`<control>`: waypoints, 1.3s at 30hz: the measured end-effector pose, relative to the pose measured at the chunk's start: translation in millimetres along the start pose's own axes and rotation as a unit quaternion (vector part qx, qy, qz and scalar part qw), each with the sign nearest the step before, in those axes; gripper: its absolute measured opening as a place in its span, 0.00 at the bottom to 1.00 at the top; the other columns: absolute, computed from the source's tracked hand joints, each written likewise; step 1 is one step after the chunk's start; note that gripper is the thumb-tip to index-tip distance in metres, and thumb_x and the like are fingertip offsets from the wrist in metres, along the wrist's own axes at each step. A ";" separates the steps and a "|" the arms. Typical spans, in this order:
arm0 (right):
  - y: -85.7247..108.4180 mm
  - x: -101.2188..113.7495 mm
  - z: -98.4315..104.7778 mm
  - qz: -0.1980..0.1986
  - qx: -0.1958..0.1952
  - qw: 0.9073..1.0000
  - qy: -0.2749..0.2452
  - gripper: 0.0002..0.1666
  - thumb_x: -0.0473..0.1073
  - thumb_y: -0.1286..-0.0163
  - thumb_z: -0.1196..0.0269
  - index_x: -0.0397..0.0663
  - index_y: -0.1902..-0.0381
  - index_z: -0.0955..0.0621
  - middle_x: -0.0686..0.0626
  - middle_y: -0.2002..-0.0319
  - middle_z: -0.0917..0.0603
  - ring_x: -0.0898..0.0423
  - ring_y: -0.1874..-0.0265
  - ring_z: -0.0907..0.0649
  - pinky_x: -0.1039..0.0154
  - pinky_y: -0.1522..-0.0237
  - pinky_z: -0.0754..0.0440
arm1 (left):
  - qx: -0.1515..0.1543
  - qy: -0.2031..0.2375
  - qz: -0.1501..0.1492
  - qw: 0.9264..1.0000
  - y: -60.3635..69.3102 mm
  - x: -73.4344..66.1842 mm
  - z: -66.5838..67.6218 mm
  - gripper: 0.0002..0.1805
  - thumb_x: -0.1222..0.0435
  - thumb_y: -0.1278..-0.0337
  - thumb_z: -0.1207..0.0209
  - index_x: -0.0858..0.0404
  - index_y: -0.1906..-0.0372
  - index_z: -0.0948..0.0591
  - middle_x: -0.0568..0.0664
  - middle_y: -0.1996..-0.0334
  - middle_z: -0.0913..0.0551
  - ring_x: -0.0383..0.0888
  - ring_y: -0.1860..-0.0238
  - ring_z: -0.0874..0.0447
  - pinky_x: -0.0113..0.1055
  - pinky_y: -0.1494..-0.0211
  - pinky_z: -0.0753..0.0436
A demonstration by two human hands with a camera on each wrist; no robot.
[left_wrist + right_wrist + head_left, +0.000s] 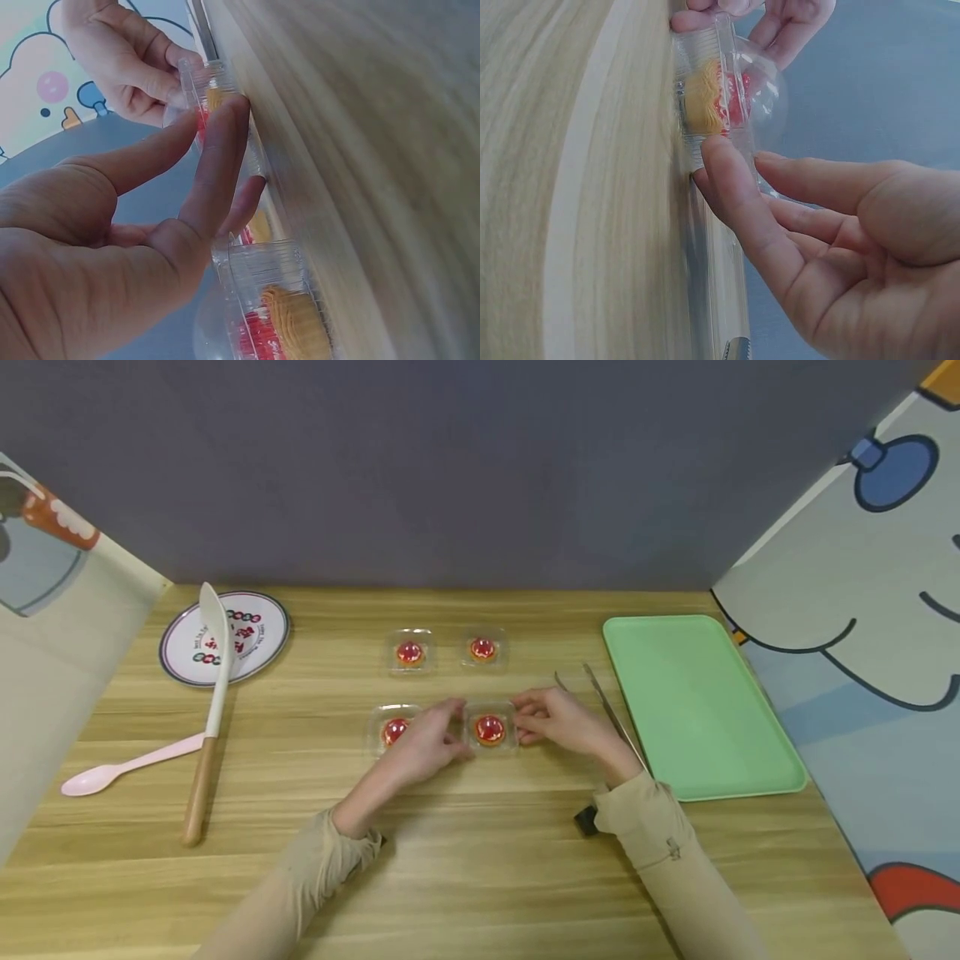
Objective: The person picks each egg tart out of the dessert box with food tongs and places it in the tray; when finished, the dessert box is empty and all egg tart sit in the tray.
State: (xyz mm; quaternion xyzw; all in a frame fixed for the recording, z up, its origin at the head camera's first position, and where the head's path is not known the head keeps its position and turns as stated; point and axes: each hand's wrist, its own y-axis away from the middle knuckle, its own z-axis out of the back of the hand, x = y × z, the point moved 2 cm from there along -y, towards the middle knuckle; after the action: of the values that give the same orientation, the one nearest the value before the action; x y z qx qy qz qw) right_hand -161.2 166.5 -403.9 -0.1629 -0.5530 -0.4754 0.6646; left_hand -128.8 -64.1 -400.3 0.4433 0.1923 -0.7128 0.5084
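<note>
A clear plastic box with a domed lid holds a small red-topped tart [490,730] with a yellow fluted base. My left hand [427,745] is at the box's left side, fingers and thumb spread and nearly straight. Against its right side rest the fingertips of my right hand [558,720], with a gap between thumb and forefinger. In the right wrist view the box [697,46] sits at the tabletop. Partly behind my left hand stands another boxed tart [394,732]. Two more boxed tarts, one left [410,652] and one right [482,649], form the back row.
A green tray [701,706] lies at the right. Metal tongs [609,706] lie beside it, partly under my right forearm. At the left, a white spatula-like tool with a wooden handle [201,793] crosses a patterned plate [262,639] and touches a pink spoon [93,781]. A grey wall [450,477] bounds the back.
</note>
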 end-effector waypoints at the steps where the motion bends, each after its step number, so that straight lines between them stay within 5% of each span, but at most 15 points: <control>1: 0.0 -0.4 0.1 0.000 -0.001 1.000 -0.001 0.26 0.27 0.18 0.44 0.15 0.29 0.33 0.23 0.42 0.19 0.40 0.54 0.10 0.59 0.51 0.08 | 0.000 0.000 0.000 1.000 -0.3 -0.1 0.0 0.43 0.77 0.44 0.26 0.79 0.25 0.33 0.70 0.36 0.20 0.56 0.52 0.09 0.40 0.49 0.08; 22: 4.4 0.1 -0.4 0.000 -0.011 1.000 -0.007 0.25 0.27 0.20 0.42 0.13 0.32 0.31 0.23 0.43 0.19 0.42 0.54 0.10 0.60 0.51 0.08 | -0.001 0.011 0.006 1.000 -1.7 -0.6 0.1 0.42 0.77 0.46 0.25 0.77 0.26 0.30 0.71 0.35 0.20 0.54 0.54 0.08 0.38 0.52 0.07; 39: 1.2 2.0 -3.7 0.014 -0.018 0.999 0.041 0.24 0.26 0.22 0.39 0.17 0.33 0.29 0.28 0.48 0.15 0.42 0.55 0.10 0.57 0.50 0.08 | -0.014 0.000 0.005 1.000 -1.0 1.0 0.6 0.43 0.77 0.47 0.24 0.77 0.26 0.31 0.71 0.38 0.18 0.52 0.57 0.08 0.39 0.52 0.07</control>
State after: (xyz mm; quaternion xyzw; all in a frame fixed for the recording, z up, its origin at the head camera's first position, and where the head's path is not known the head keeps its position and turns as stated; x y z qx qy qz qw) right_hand -158.3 163.4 -402.9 -0.1628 -0.5147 -0.4820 0.6901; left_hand -130.0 -64.7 -400.9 0.4367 0.1998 -0.7074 0.5186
